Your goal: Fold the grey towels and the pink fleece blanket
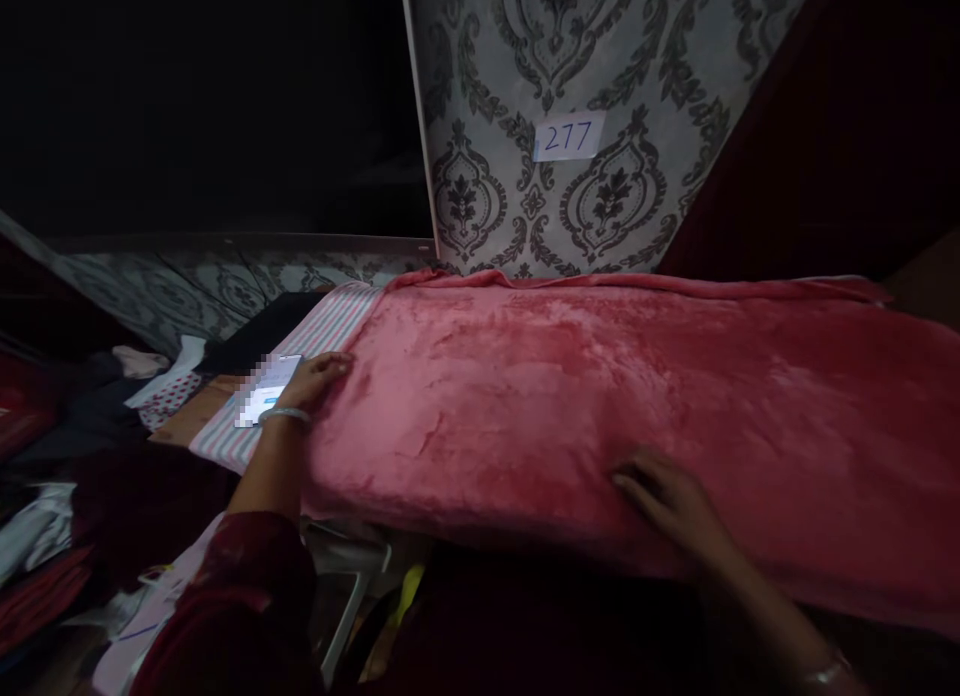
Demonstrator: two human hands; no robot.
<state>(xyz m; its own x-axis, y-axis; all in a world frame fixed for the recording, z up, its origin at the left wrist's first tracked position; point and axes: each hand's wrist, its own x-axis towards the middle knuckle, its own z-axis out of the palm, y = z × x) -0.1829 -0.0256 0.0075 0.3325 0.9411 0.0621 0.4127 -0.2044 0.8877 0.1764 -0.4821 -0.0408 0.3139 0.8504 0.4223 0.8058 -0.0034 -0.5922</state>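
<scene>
Red blanket [487, 406]; left hand [316, 376] at its edge; right hand [670, 493] seemingly touching it.

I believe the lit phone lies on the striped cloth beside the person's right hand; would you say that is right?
Not quite: the head view shows the lit phone beside the left hand, not the right hand. It does lie on the striped cloth.

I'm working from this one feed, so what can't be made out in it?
All in the head view:
Phone: left part pixelated, text too small.
Red blanket: right end cut off by the picture's edge.
Beneath it: hidden by the blanket.
Right hand: blur hides whether it pinches the blanket.
</scene>
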